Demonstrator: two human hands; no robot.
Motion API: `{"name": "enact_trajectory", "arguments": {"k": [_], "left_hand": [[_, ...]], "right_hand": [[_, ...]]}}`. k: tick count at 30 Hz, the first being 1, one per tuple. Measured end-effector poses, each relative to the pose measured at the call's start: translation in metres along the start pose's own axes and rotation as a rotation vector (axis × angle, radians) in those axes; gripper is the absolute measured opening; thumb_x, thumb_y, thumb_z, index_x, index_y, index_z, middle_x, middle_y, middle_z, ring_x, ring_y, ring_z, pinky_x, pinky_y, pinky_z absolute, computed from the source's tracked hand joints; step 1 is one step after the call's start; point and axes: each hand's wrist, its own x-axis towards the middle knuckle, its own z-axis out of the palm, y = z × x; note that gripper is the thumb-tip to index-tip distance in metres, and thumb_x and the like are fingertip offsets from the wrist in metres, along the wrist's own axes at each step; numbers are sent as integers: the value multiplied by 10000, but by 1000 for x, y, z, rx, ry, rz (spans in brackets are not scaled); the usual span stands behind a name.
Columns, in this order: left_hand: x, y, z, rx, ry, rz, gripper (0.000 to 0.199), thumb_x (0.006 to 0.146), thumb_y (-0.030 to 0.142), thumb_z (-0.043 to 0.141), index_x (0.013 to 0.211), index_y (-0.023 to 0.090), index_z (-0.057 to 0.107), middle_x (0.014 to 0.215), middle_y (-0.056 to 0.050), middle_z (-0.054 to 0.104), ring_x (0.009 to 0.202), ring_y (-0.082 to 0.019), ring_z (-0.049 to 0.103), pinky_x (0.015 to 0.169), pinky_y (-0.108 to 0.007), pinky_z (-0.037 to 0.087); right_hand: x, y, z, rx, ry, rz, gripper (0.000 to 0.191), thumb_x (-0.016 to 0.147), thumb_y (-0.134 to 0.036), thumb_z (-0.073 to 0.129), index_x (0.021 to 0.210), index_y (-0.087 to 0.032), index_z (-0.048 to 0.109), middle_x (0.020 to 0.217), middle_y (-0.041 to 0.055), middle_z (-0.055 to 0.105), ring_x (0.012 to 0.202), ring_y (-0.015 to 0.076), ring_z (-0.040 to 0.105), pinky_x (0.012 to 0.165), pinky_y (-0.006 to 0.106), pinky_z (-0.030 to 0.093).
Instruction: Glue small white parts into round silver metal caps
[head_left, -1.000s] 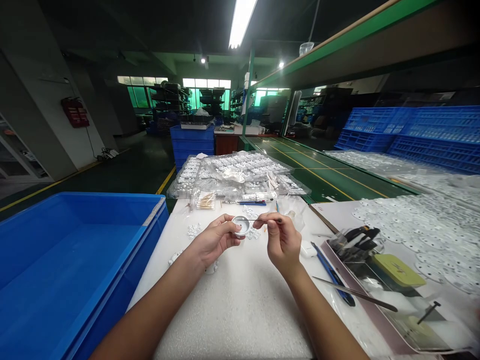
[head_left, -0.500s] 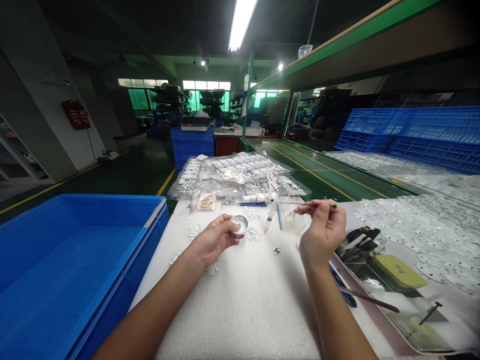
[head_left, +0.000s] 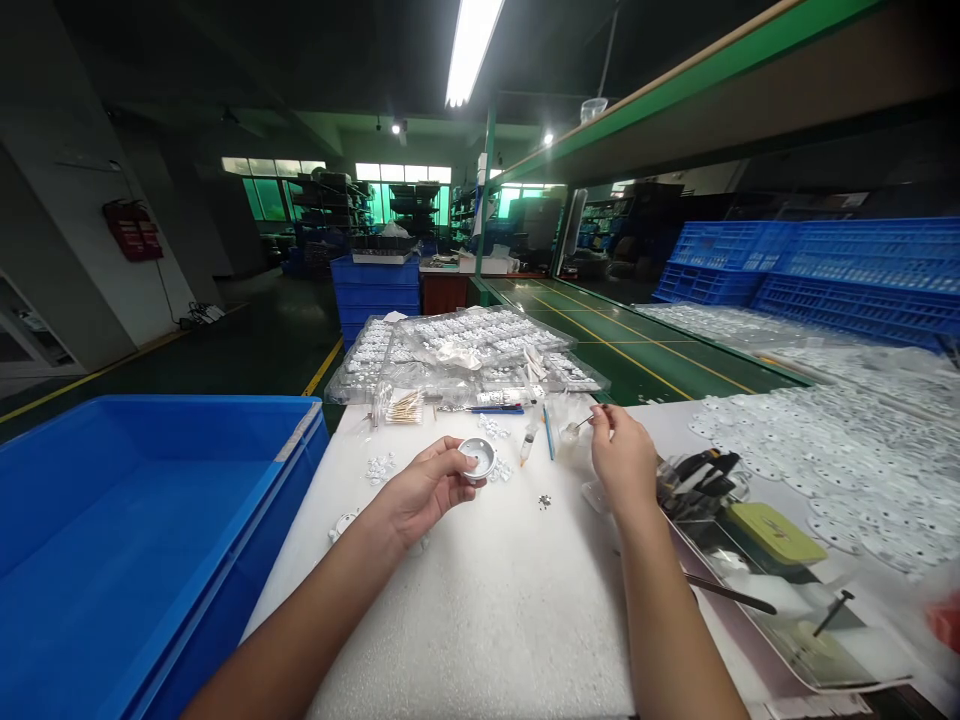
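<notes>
My left hand (head_left: 431, 490) is closed on the rim of a small round white cup-shaped part (head_left: 478, 458), its hollow side turned up, thumb inside the edge. My right hand (head_left: 624, 455) pinches a thin stick-like tool (head_left: 585, 421), mostly hidden by the fingers. Its end points down at the mouth of a small clear jar (head_left: 571, 438); whether it touches the contents I cannot tell. A syringe (head_left: 528, 445) and a blue stick (head_left: 548, 432) lie left of the jar. Small white parts (head_left: 380, 468) and a little pile of metal bits (head_left: 544, 501) rest on the white tabletop (head_left: 480, 610).
A large blue bin (head_left: 150, 520) stands at the left. Bagged trays of white parts (head_left: 480, 345) and cotton swabs (head_left: 405, 406) lie at the back. At the right are a tool box (head_left: 750, 640) with a yellow-green lid (head_left: 776, 532) and many white discs (head_left: 847, 470).
My right hand has turned and lowered the stick-like tool from nearly level to pointing down at the jar. My left hand keeps the white part almost in place. The view has shifted slightly.
</notes>
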Motion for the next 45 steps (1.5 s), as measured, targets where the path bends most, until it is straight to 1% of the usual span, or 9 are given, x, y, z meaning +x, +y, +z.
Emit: {"name": "enact_trajectory", "arguments": {"k": [4,7,11,15,24,28,32,38,45], "left_hand": [[-1,0,0,56,-29,16,298,684,121,704,886,177,492,826,-19,604,667,-95,599,529,-156,480],[-1,-1,1,133,-24,83,303,685,146,716,891,170,495,828,-30,607,674,-104,587,548,-179,497],[-2,-4,3,276,36,263,321,678,184,739,894,171,502,800,-24,593,699,-132,562,592,-256,545],[-4,-5,5,423,94,437,295,686,220,742,872,189,516,783,8,537,725,-142,534,599,-273,547],[-15,-1,7,1186,64,901,173,830,162,586,986,237,601,880,-20,590,810,-151,564,745,-250,456],[-17,16,3,1003,88,807,234,854,313,610,1073,233,592,1053,-51,619,953,-180,589,822,-261,481],[3,35,-15,801,227,641,216,889,357,531,1004,184,589,954,-57,638,909,-175,620,815,-281,515],[78,21,-41,1000,149,308,161,865,261,604,940,119,620,832,-44,638,709,-144,620,680,-307,542],[143,-2,-24,1255,134,160,242,898,315,586,1052,129,595,1025,-66,615,875,-173,610,768,-358,542]], "right_hand": [[-4,-9,3,66,45,-88,396,847,-449,487,1060,-136,602,997,144,650,995,298,538,854,427,403],[-15,-33,-5,406,53,-167,290,893,-410,503,1036,-175,596,865,71,636,796,204,581,738,345,448],[-38,-67,-15,847,-474,-253,247,925,-380,507,1090,-201,553,633,-22,551,568,131,525,547,256,416],[-55,-84,-12,870,-821,-315,258,907,-342,549,1116,-190,544,698,-5,592,637,134,580,587,256,447],[-65,-88,0,850,-717,-243,154,892,-259,491,997,-188,579,782,17,614,650,133,564,610,278,470],[-63,-82,8,935,-614,-179,193,894,-323,526,1026,-196,587,733,6,610,614,134,571,579,272,470],[-55,-75,12,1035,-409,7,239,864,-382,579,1003,-187,580,615,-31,567,507,115,524,511,254,435],[-45,-67,14,1057,-240,139,290,851,-433,588,985,-182,530,737,-2,618,462,86,460,449,242,410],[-41,-62,16,1033,-213,181,365,836,-488,583,1000,-166,532,791,34,648,450,88,466,406,233,392]]}}
